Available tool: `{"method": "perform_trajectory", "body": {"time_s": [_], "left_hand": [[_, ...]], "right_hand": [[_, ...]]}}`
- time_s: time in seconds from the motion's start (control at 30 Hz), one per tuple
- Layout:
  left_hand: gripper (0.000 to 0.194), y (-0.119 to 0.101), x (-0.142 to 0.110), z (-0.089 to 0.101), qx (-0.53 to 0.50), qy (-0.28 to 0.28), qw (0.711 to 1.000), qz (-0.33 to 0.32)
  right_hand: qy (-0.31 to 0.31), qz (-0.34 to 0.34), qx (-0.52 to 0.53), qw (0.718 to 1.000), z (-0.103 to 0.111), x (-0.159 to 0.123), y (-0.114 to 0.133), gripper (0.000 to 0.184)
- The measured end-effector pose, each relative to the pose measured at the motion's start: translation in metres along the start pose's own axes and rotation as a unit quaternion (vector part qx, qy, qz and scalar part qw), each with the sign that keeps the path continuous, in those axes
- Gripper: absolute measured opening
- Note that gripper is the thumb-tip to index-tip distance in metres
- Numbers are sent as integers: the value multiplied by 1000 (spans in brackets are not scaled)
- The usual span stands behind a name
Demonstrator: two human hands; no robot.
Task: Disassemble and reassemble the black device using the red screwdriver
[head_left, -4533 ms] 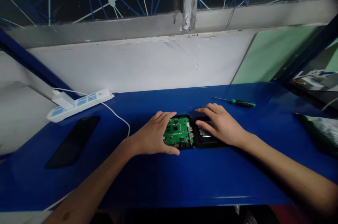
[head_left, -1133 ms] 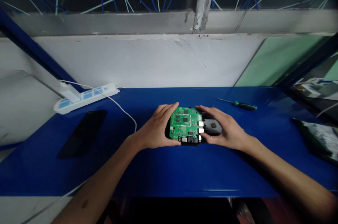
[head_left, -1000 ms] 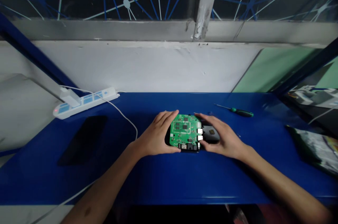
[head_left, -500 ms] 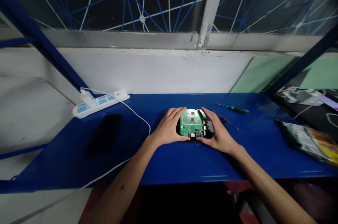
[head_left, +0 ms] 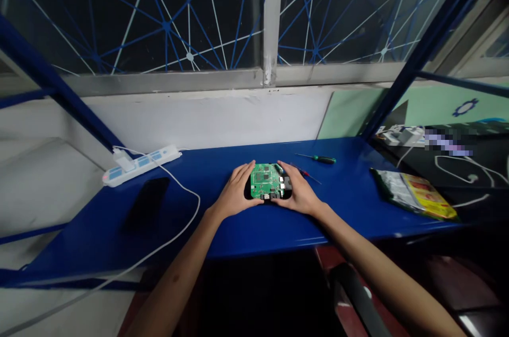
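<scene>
A green circuit board (head_left: 263, 178) faces up in a black plastic case (head_left: 247, 188) on the blue table. Metal ports line its right and near edges. My left hand (head_left: 234, 191) grips the left side, thumb at the near edge and fingers at the far left corner. My right hand (head_left: 301, 191) grips the right side the same way. Just beyond my right hand lies a thin red-handled screwdriver (head_left: 305, 173), partly covered by the fingers. A green-and-black screwdriver (head_left: 324, 159) rests farther back on the right.
At the back left is a white power strip (head_left: 143, 165) with a plugged-in charger (head_left: 124, 160). Its white cable (head_left: 198, 204) loops across the table. A dark phone (head_left: 148, 200) lies on the left, a shiny food packet (head_left: 415, 194) on the right. Blue frame posts (head_left: 421, 53) flank the table.
The camera view has turned to the right, so everything appears shifted left and more of the right side shows. Both hands keep their grip on the board and case.
</scene>
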State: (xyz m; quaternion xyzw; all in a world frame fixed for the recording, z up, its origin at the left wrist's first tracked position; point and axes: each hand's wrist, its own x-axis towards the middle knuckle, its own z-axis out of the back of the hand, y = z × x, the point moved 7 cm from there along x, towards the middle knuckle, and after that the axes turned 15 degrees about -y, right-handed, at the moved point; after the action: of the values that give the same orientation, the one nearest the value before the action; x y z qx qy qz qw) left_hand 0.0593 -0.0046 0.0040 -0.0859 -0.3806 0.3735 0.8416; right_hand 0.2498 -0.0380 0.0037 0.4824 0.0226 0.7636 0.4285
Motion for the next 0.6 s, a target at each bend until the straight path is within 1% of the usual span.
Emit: {"method": "perform_trajectory", "body": {"time_s": [0.1, 0.2, 0.37, 0.6], "left_hand": [[111, -4, -4, -2, 27, -11, 999, 23], [111, -6, -9, 0, 55, -36, 997, 37], [115, -7, -18, -1, 101, -58, 993, 15], [118, -4, -24, -5, 108, -75, 991, -10]], "right_hand": [[-3, 2, 12, 1000, 2, 1, -4, 104], [-7, -5, 26, 1000, 3, 1, -5, 103], [5, 8, 41, 999, 3, -4, -1, 103], [-18, 28, 30, 999, 2, -7, 4, 101]]}}
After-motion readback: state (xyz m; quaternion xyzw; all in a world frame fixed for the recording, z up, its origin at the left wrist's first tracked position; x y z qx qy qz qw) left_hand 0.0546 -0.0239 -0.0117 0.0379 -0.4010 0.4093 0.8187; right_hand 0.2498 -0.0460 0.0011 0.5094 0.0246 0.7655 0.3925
